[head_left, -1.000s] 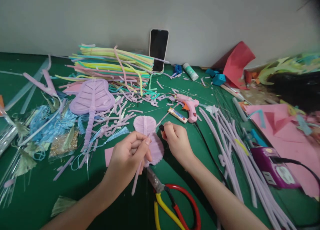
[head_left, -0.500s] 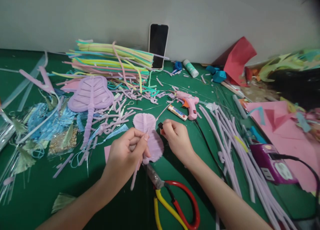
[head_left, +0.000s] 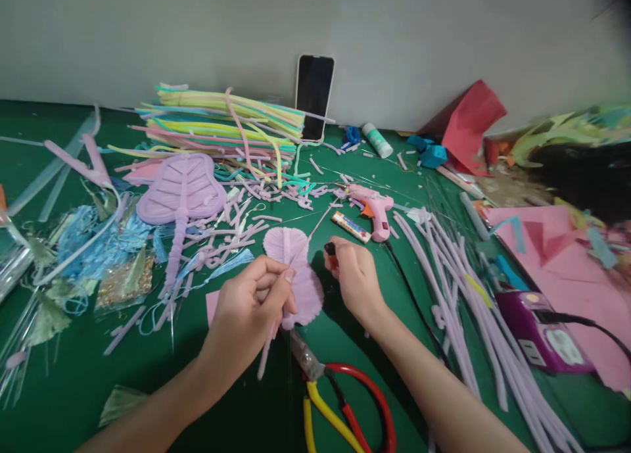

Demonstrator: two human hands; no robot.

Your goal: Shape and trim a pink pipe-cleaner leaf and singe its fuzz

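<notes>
My left hand is closed in a pinch on a lilac pipe cleaner, whose fuzzy lower end sticks out below the fingers. Beneath and beside these fingers lies a lilac ruffled piece with a ribbed, scalloped surface. To its right, my right hand is closed around a small lighter; only its black top and a bit of orange body show, and I see no flame. Red-and-yellow-handled scissors lie just below, blades toward the ruffled piece.
A pink glue gun with a black cord lies behind my right hand. A finished-looking lilac leaf-shaped fan lies left, among scraps and blue tassels. Lilac pipe cleaners spread rightward near a purple box. A phone leans on the wall.
My right hand has shifted slightly right, away from the ruffled piece, and the lighter has turned so that some orange shows. My left hand keeps its pinch. The whole view has dipped a little.
</notes>
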